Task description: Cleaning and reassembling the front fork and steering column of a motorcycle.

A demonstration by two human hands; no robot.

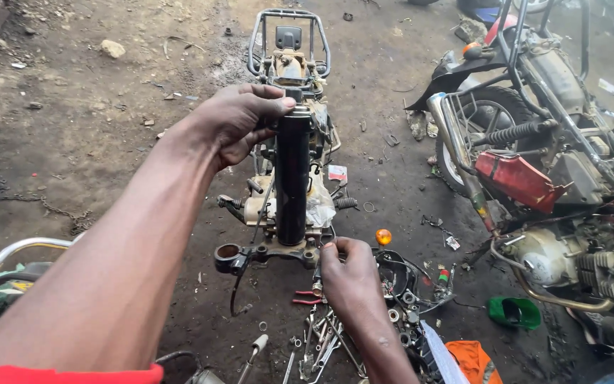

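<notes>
The black fork tube [293, 178] stands up from the metal fork clamp [264, 254], over a stripped motorcycle frame [289, 57]. Your left hand [239, 121] wraps tight round its top. Your right hand [346, 274] pinches the clamp's end. Wrenches [325, 348] lie on the dirt below.

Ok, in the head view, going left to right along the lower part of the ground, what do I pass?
Chrome bar → clamp bracket → right hand → orange lens → green cup.
</notes>
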